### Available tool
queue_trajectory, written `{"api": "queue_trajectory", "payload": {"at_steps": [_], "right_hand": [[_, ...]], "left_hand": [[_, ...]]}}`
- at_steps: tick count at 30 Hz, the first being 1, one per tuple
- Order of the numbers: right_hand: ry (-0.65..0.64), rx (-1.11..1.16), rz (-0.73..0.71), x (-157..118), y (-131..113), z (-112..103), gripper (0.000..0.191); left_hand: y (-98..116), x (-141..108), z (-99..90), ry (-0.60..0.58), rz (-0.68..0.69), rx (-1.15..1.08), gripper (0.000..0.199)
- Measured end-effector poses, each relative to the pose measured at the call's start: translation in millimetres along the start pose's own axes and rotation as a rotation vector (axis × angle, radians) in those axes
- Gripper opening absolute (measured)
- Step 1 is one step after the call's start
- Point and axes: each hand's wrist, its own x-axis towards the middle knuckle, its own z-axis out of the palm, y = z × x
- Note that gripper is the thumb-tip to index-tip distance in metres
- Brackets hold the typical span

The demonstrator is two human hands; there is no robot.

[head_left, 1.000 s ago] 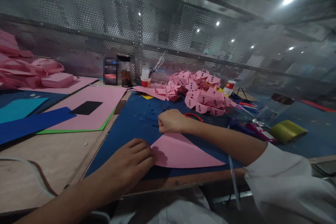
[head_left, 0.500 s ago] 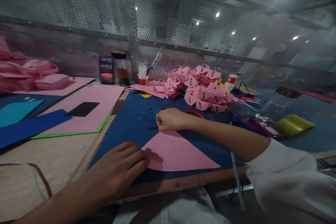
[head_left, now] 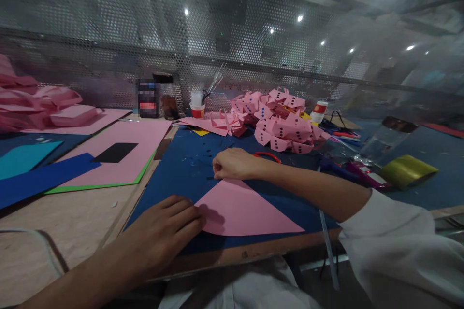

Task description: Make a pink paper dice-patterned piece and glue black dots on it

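A sheet of pink paper (head_left: pixel 246 210), folded to a triangle-like shape, lies on the blue work surface (head_left: pixel 174 159) in front of me. Over its left corner rests my left hand (head_left: pixel 174 224), palm down, the fingers side by side and slightly bent, the thumb hidden. My right hand (head_left: pixel 231 163) is closed at the paper's far corner, fingers curled down so that the pinched tip is hidden. Just beyond the right wrist shows a red curved handle (head_left: pixel 267 156), partly covered by the forearm.
Pink folded paper pieces with dark dots (head_left: pixel 282 125) are heaped at the back. Left are pink sheets (head_left: pixel 123 169), a blue strip (head_left: pixel 54 176) and a black rectangle (head_left: pixel 115 152). To the right stand a clear jar (head_left: pixel 386 140) and a yellow tape roll (head_left: pixel 408 171).
My right hand has shifted very slightly left and away from me at the far corner. My left hand and the paper look almost unchanged; the view has tilted a little.
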Motion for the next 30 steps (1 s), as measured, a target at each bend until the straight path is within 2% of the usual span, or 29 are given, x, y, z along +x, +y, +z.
{"api": "queue_trajectory", "payload": {"at_steps": [6,13,22,30], "right_hand": [[-0.025,-0.056,-0.018,0,-2,0,0.017],[0.042,0.006,-0.119,1,-1,4,0.018],[0.058,-0.155,-0.115,-3,-16,-3,0.019],[0.092,-0.274,-0.186,-3,-22,2,0.018]], "left_hand": [[1,2,-2.9,0.015,0.003,-0.004,0.014],[0,-1,-0.3,-0.016,0.000,0.014,0.018],[1,0,-1.7,-0.011,-0.008,0.001,0.016],[1,1,-1.7,0.010,0.010,0.001,0.019]]}}
